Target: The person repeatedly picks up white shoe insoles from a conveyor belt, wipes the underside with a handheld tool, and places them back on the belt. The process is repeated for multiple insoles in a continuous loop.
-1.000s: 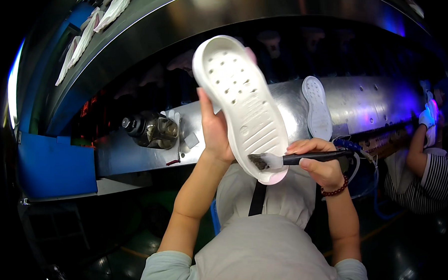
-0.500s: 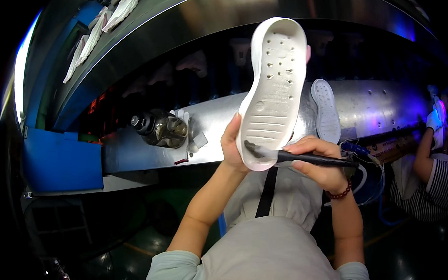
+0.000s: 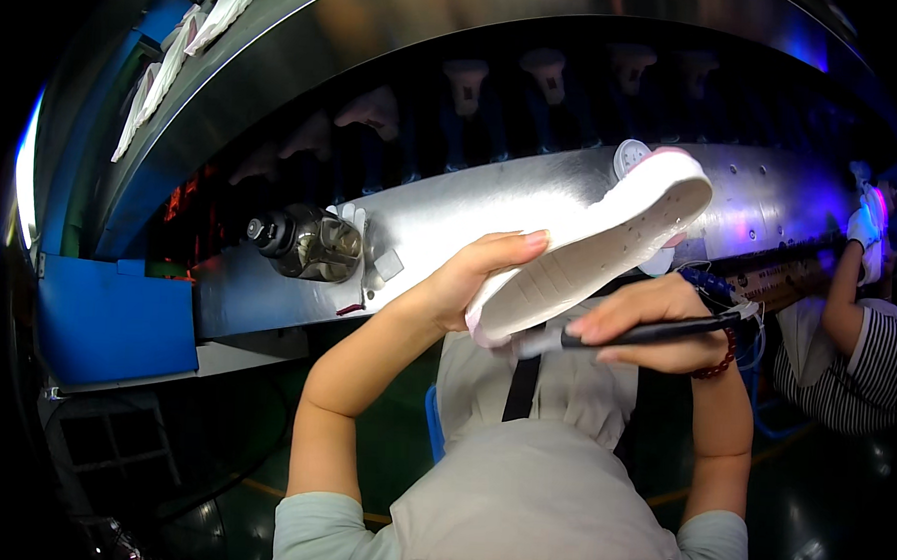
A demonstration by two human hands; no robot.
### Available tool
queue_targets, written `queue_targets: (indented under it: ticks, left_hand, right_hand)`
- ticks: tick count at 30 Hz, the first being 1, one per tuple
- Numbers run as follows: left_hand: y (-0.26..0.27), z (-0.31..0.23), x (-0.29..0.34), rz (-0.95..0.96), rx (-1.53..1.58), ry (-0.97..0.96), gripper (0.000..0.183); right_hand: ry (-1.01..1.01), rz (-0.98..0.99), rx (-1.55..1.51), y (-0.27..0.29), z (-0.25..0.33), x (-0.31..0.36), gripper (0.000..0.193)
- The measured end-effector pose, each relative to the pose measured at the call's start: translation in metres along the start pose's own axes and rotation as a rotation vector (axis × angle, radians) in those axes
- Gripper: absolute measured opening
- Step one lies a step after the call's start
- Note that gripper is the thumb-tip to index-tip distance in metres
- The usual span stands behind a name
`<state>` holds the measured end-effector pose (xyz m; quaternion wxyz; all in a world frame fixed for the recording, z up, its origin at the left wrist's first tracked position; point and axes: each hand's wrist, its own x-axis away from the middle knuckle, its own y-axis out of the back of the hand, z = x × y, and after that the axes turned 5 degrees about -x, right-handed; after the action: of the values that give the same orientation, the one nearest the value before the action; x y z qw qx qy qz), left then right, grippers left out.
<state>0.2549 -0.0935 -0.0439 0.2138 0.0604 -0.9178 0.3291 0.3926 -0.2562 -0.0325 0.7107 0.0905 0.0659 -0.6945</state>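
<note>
A white shoe sole (image 3: 595, 248) is tilted in front of me, its hollow inner side turned toward my right hand. Near its lower-left end, my left hand (image 3: 477, 271) grips it, thumb over the upper edge. My right hand (image 3: 662, 324) is closed around a brush with a black handle (image 3: 719, 323). The pale bristles are blurred and sit at the sole's lower end rim; whether they touch it I cannot tell. Behind the held sole lies a second white sole (image 3: 630, 157) on the metal bench (image 3: 421, 219), mostly hidden.
A dark-capped clear bottle (image 3: 315, 244) stands on the bench at left, beside a small pale square (image 3: 388, 265). Shoe-shaped forms (image 3: 465, 86) hang in the dark behind. A blue box (image 3: 116, 321) is at far left. At right, a gloved co-worker's hand (image 3: 864, 228) holds a lit item.
The sole has swung from nearly upright to a slant, its far end toward the right, and tipped onto its side. The brush has left the inner face for the end rim.
</note>
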Motion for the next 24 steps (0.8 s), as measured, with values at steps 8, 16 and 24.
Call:
queue_targets:
  ticks: [8, 16, 24]
  left_hand:
    - [-0.002, -0.011, 0.004, 0.011, -0.145, 0.160, 0.051]
    - [-0.004, -0.014, 0.007, -0.043, -0.243, 0.252, 0.052]
    - [0.006, -0.012, 0.014, -0.142, -0.249, 0.270, 0.054]
  right_hand:
    - [0.061, 0.084, 0.081, -0.002, 0.000, 0.005, 0.018]
    - [0.012, 0.282, 0.344, 0.012, 0.013, 0.003, 0.013]
    - [-0.066, 0.373, 0.654, 0.021, 0.012, 0.015, 0.017]
